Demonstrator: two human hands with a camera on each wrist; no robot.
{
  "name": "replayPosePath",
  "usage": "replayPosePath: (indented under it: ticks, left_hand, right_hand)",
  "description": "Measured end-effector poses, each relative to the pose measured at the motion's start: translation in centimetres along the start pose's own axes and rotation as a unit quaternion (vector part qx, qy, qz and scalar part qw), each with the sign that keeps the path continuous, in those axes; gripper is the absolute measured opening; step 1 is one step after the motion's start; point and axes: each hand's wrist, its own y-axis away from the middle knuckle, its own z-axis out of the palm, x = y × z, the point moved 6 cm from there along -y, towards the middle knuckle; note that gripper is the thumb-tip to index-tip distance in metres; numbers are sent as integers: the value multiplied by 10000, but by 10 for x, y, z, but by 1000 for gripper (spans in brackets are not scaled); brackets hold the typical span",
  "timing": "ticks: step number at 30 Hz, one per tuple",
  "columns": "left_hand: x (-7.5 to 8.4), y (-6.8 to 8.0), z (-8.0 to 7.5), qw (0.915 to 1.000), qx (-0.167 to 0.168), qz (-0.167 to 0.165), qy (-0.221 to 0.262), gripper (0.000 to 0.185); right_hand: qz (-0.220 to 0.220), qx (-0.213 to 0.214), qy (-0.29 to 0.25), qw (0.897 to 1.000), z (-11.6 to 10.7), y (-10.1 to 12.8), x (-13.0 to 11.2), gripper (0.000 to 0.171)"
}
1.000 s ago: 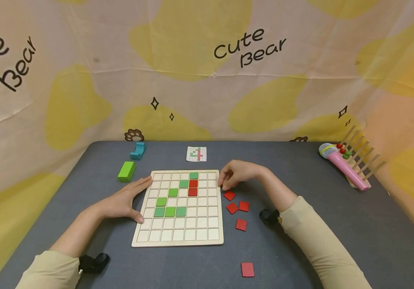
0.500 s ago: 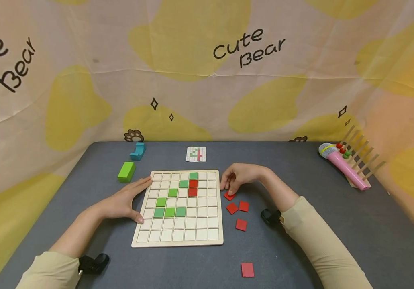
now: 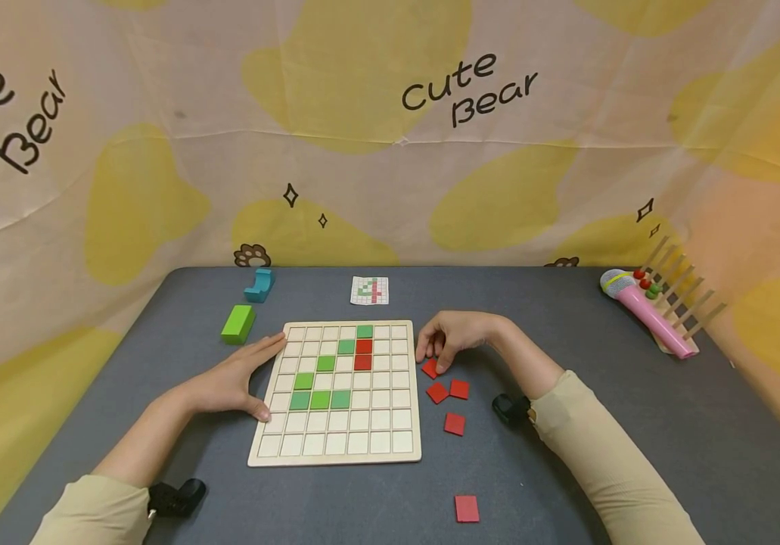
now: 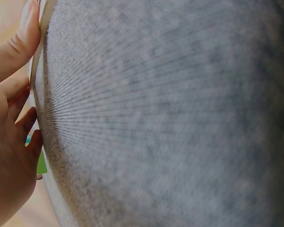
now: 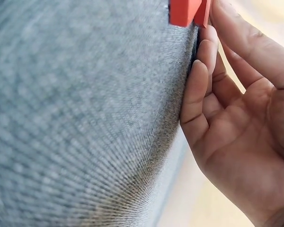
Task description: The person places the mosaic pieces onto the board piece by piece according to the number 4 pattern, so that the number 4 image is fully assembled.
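Note:
A wooden grid board (image 3: 338, 454) lies on the grey table, with several green tiles (image 3: 320, 399) and two red tiles (image 3: 363, 353) set in its squares. My left hand (image 3: 233, 382) rests flat against the board's left edge, fingers straight, thumb (image 4: 19, 42) on the rim. Just right of the board, my right hand (image 3: 447, 341) is curled over a loose red tile (image 3: 430, 369). In the right wrist view its fingertips (image 5: 206, 47) pinch this red tile (image 5: 187, 12) by its edge.
More loose red tiles lie right of the board (image 3: 437, 392) (image 3: 459, 389) (image 3: 454, 423), one near the front (image 3: 467, 508). A pattern card (image 3: 370, 291), green block (image 3: 238, 323) and blue block (image 3: 260, 284) sit behind. A pink toy microphone (image 3: 648, 312) leans on a wooden rack (image 3: 682, 303) far right.
My right hand has moved from the board's right edge down onto the nearest loose red tile and closed its fingers on it. The left hand has stayed still.

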Motion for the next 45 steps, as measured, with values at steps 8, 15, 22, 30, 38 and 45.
replayPosePath:
  ticks: [8,15,22,30,38,45]
  left_hand:
    - [1,0,0,10000,1,-11,11,125]
    - [1,0,0,10000,-5,-21,1,124]
    - [1,0,-1,10000,-10,5,-24,124]
    - [-1,0,-1,10000,-12,-8,-32,125]
    - [0,0,-1,10000,-17,-11,-15,125]
    - [-1,1,-1,10000,-21,-34,-35,125]
  right_hand:
    - [30,-27,236,9997,1,0,0,35]
    - [-4,92,525,9986,1,0,-4,29]
    - [107,244,583,9979,0,1,-7,24]
    - [38,489,508,9975,-5,5,-14,10]
    - [-185,809,732,9939,-7,-2,-32,15]
    - [-372,1073,827,9901,4,-14,-50,19]
